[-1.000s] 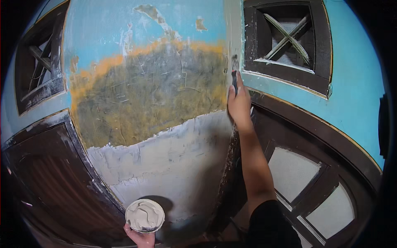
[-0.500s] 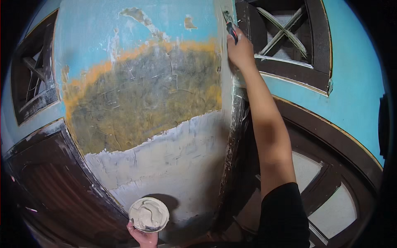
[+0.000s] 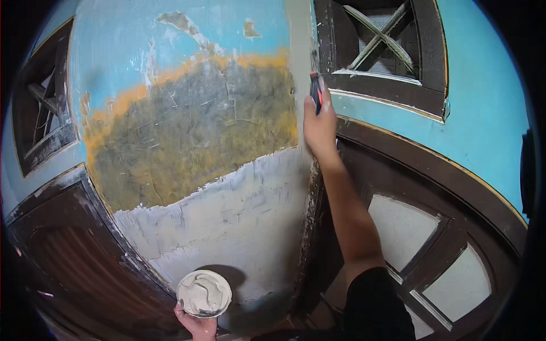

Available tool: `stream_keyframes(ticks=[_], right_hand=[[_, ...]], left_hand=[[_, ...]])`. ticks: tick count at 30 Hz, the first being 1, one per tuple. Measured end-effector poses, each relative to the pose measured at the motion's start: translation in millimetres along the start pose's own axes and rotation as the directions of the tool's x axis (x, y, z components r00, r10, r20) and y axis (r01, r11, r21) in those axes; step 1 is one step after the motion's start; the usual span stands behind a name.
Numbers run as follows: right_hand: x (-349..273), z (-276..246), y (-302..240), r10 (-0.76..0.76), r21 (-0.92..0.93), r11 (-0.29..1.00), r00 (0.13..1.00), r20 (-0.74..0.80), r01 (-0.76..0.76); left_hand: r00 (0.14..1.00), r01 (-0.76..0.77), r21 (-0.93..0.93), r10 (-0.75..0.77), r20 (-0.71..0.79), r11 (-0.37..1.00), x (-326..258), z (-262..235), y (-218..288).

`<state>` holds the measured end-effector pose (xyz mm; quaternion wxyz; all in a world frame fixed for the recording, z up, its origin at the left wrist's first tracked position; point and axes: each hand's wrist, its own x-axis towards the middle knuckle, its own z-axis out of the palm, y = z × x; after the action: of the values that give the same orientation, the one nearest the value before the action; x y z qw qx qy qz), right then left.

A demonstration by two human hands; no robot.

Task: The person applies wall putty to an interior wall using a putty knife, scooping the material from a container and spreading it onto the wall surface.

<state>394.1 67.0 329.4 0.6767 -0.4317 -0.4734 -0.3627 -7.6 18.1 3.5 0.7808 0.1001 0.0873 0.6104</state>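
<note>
A person's right hand (image 3: 322, 129) clasps a scraper (image 3: 314, 87) at the right edge of the wall (image 3: 193, 131), beside a dark window frame (image 3: 326, 42), while the left hand (image 3: 199, 326) grips a bowl (image 3: 225, 306) of pale paste (image 3: 196, 291) below.

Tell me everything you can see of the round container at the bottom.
The round container is whitish and open-topped, with a thin rim; its material is unclear. Off-white paste with a thick, swirled surface fills much of it, and a dark patch shows near the lower rim. Its opening faces up into view. The left hand supports it from below.
</note>
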Motion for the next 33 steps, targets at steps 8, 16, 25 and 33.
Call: stream_keyframes(ticks=[8,16,25,33], right_hand=[[-1.4,-3.8,22.1,0.015,-0.093,0.996,0.993,0.114,-0.005],[-198.2,-55.8,34.4,0.134,-0.186,0.978,0.966,0.222,-0.093],[-31.4,-6.9,17.8,0.029,-0.106,0.994,0.989,0.146,-0.013],[-239.8,-61.1,49.6,0.242,-0.107,0.969,0.931,0.274,-0.221]], left_hand=[[0.997,0.042,-0.040,-0.045,-0.067,0.998,-3.2,-4.9,0.0],[1.000,0.005,0.096,-0.006,0.014,0.995,9.0,-19.0,4.2],[0.996,0.026,0.123,-0.037,0.086,0.992,3.1,0.3,-6.0],[0.987,-0.020,0.175,0.048,-0.154,0.984,-8.0,-12.2,6.5]])
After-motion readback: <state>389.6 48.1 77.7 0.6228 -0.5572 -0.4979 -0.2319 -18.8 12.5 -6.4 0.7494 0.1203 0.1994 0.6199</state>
